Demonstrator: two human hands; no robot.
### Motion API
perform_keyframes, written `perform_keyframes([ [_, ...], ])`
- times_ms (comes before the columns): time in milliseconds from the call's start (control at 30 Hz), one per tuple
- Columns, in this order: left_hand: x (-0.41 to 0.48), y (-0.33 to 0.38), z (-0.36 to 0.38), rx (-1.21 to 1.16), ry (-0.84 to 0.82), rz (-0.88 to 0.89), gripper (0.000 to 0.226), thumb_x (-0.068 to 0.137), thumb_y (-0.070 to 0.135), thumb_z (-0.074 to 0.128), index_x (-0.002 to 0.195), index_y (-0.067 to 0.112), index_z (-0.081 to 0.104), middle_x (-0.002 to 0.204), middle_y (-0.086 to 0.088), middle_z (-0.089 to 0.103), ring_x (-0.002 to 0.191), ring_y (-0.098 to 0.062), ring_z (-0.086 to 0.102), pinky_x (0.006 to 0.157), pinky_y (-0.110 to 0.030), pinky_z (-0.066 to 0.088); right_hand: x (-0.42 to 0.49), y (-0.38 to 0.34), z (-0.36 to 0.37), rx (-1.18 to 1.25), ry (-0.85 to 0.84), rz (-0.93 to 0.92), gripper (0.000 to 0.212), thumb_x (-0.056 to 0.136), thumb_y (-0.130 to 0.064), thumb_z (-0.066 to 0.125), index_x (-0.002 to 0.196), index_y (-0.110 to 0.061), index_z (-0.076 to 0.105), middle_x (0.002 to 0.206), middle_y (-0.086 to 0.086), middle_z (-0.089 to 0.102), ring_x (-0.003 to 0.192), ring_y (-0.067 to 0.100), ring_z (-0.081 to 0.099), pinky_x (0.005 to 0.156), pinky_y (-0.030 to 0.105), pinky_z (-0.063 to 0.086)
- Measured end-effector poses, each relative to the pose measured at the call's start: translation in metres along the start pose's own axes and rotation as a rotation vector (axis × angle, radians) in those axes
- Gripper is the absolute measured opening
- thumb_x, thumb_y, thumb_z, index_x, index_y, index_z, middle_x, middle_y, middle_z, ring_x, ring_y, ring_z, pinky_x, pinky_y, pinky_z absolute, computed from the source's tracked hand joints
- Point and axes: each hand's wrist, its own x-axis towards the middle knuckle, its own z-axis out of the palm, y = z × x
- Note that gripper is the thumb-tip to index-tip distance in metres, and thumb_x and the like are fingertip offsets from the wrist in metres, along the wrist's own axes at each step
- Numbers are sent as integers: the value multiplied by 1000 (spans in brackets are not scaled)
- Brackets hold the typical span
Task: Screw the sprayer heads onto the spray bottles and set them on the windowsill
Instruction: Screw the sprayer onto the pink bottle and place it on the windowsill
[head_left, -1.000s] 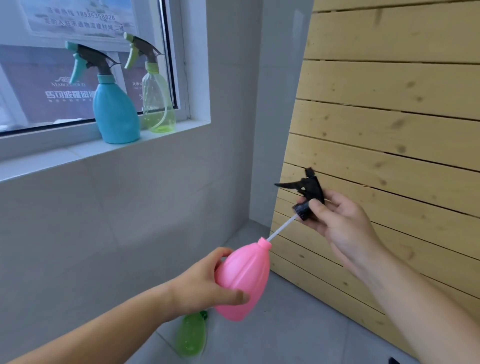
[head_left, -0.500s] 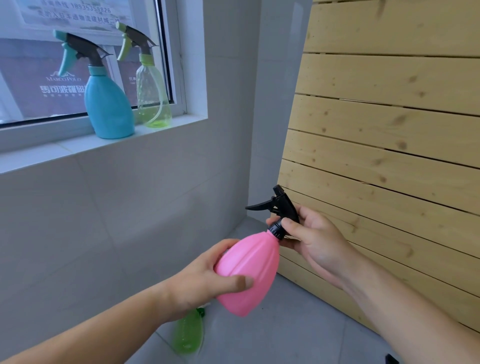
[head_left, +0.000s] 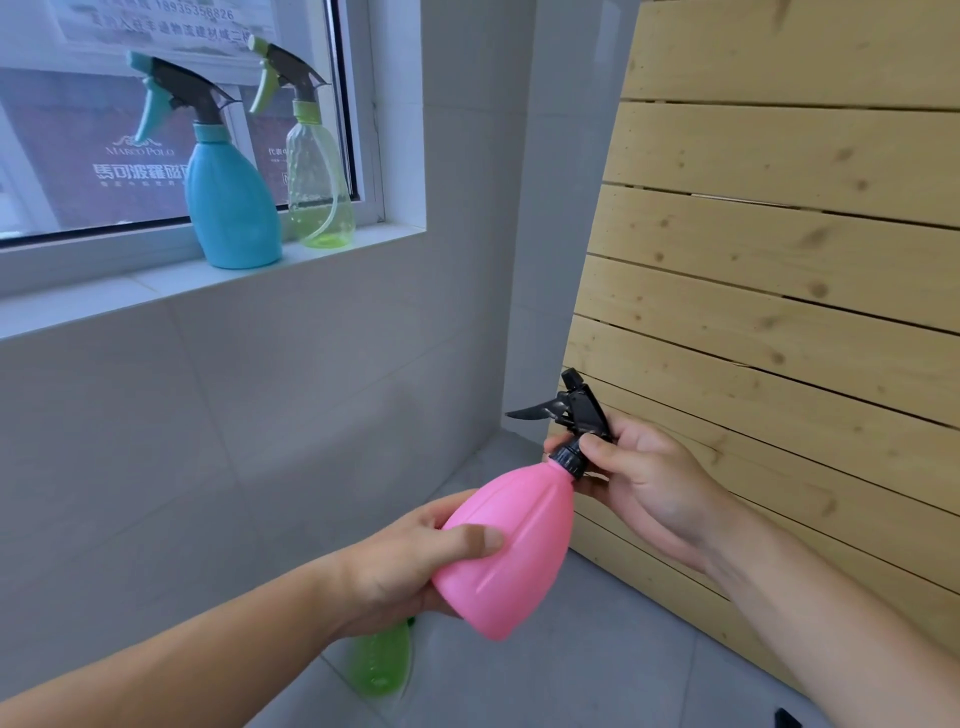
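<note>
Fingers pinching sprayer head collar, apparently.

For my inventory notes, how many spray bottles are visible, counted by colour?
Blue bottle, on the windowsill: 1
Clear light-green bottle, on the windowsill: 1
Pink bottle, held in both hands: 1
Green bottle, on the floor, partly hidden: 1
Total: 4

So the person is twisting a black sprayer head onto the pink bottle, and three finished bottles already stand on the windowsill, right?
Not three: the head view shows two on the windowsill, a blue bottle and a clear green bottle. The rest holds: the right hand grips the black sprayer head on the pink bottle.
</note>
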Motion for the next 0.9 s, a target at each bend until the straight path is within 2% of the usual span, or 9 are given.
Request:
perform_keyframes([
  [133,1,-1,-1,-64,-40,-20,71,63,34,78,132,23,64,111,-14,72,87,-27,71,64,-34,59,-1,0,-1,16,-27,1,31,100,-5,41,125,11,51,104,15,67,90,24,62,76,31,51],
  [233,3,-1,1,-13,2,1,74,63,35,80,135,24,63,114,-12,72,88,-26,72,61,-31,58,-1,2,1,-28,1,-34,24,97,-3,48,119,3,56,103,11,67,88,20,63,73,27,53],
  [333,4,0,1,129,93,38,77,59,35,85,132,26,63,119,-6,74,99,-23,73,70,-30,58,-3,6,2,-76,18,-51,29,85,-1,62,114,1,58,101,10,69,90,18,65,78,29,53],
  [400,4,0,-1,271,148,55,78,56,37,88,129,28,64,118,-1,76,104,-19,74,79,-30,59,-3,9,3,-119,76,-50,27,87,4,64,113,3,60,102,13,70,91,19,67,81,31,55],
  [500,2,-2,2,314,101,19,77,61,40,88,131,27,61,122,-2,75,111,-19,72,90,-35,60,-1,16,10,-148,188,-31,23,85,3,68,107,3,64,99,19,69,83,20,69,75,29,59],
  [600,2,-5,5,211,112,-34,62,74,47,75,131,28,59,122,-3,74,103,-18,75,77,-32,61,1,18,14,-126,248,-13,23,83,0,71,104,8,65,94,18,69,81,21,68,72,29,59],
  [700,5,-5,6,178,161,-44,64,65,45,68,126,25,62,121,-9,71,98,-21,71,72,-29,58,3,17,12,-67,278,8,22,82,-4,73,103,1,69,94,16,71,86,24,69,75,33,58],
  [833,5,-4,10,325,225,13,72,57,51,77,123,26,63,117,0,73,97,-11,72,75,-22,55,4,21,15,-3,342,11,24,82,-6,73,104,3,69,92,16,72,81,22,69,73,32,56],
  [900,5,-6,13,340,234,3,72,56,50,86,120,28,62,115,0,74,99,-13,73,75,-22,56,4,24,19,4,365,15,26,83,-8,74,105,3,69,90,14,73,76,18,70,70,31,54],
])
